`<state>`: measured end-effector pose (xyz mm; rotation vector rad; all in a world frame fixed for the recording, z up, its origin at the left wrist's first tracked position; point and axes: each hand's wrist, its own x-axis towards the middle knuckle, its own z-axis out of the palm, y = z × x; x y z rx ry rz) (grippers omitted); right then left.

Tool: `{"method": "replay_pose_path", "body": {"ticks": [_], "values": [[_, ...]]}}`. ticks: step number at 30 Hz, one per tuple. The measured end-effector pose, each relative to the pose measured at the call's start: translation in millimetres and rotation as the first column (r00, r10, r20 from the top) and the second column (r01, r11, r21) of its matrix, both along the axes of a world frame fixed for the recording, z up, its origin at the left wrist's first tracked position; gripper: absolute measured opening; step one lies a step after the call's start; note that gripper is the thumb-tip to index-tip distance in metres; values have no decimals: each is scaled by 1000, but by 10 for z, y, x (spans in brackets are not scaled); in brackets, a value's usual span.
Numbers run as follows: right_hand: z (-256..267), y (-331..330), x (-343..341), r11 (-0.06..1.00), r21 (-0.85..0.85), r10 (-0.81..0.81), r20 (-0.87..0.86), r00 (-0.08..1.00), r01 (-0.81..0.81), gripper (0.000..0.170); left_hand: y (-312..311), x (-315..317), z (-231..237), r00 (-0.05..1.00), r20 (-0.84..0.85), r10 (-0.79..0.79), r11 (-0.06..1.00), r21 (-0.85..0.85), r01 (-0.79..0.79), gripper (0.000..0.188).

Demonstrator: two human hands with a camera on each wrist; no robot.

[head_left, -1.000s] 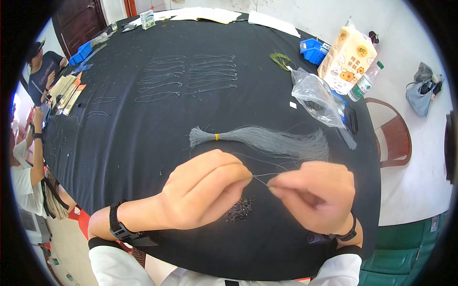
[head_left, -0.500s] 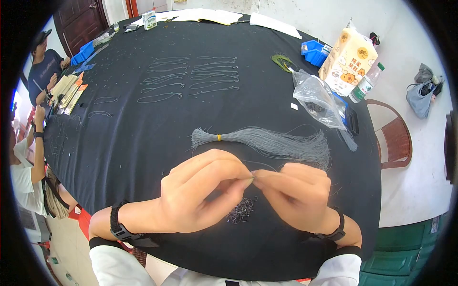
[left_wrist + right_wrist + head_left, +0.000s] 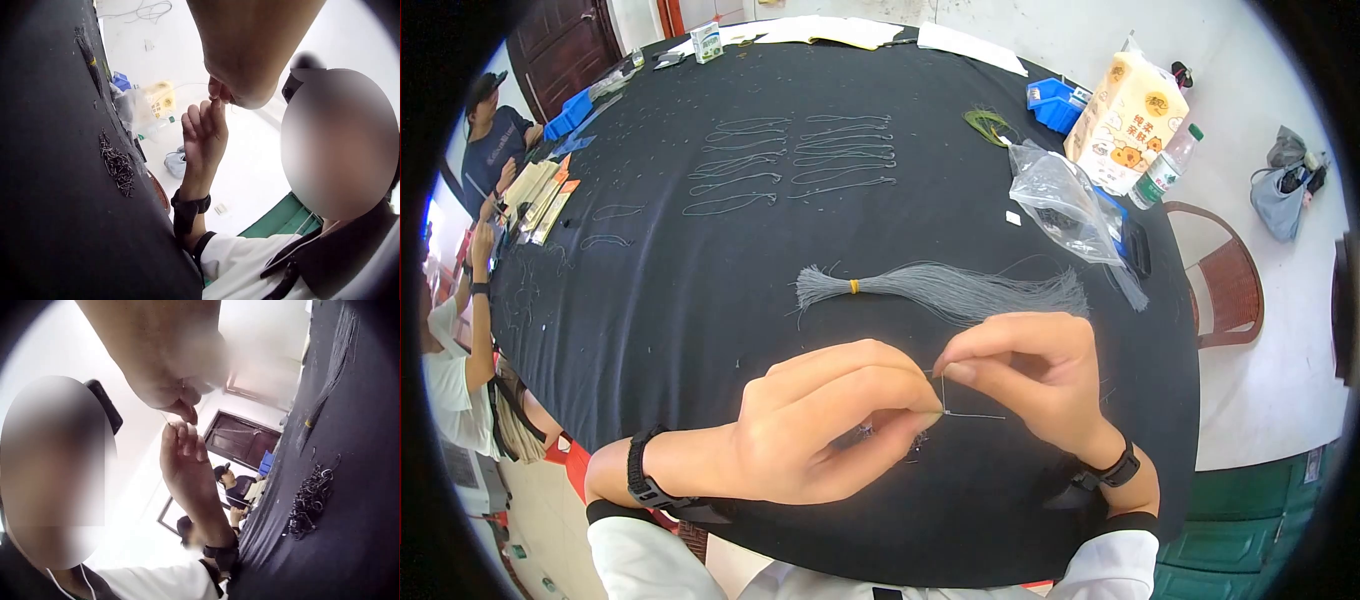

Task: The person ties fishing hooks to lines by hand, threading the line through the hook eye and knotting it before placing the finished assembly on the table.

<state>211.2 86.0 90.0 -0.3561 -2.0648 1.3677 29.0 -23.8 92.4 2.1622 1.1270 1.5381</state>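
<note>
A big black table (image 3: 650, 300) was under it all. A long gray bundle (image 3: 940, 288) lay on it, past the hands. The left hand (image 3: 820, 420) and right hand (image 3: 1040, 375) were up over the near side. The head view hid most of the dark hook pile (image 3: 309, 503) behind the left hand, but both wrist views showed it well. Each hand pinched the thin thread (image 3: 943, 392), fingertips near each other.

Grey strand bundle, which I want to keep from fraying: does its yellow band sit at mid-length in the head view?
No, the yellow band wraps the grey strand bundle close to its left end in that view.
</note>
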Motion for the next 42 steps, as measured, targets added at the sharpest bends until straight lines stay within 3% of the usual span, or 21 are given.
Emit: {"method": "replay_pose_path", "body": {"ticks": [2,9,13,15,17,19,25,31,38,42], "values": [[1,27,15,997,75,10,8,1000,-10,11,5,1,-9,1000,2,-16,1000,0,16,20],[-117,-137,-44,948,-292,113,-48,992,-122,14,22,0,-50,1000,9,-6,999,53,5,23],[-107,-199,-24,987,-142,78,41,996,-71,14,41,-2,-43,998,-16,60,991,117,-58,24],[-72,-211,-30,988,153,19,18,1000,-22,15,51,-6,-65,993,-65,101,980,180,-88,25],[-44,-240,-40,903,425,-53,-18,998,56,18,70,-15,-97,986,-106,132,966,238,-104,25],[-28,-300,-47,743,653,-136,-72,988,150,21,97,-29,-124,978,-141,152,952,288,-106,25],[95,-350,14,583,803,-160,-38,986,126,28,161,-47,-170,947,-268,179,922,382,-67,24],[219,-233,75,527,840,-151,-53,987,126,28,216,-64,-224,938,-321,130,906,422,19,22],[157,1,39,708,693,-117,-73,990,135,22,188,-25,-229,967,-245,69,928,372,28,22],[148,16,35,751,647,-115,-67,991,131,19,169,-17,-210,974,-217,69,943,332,7,23]]}}
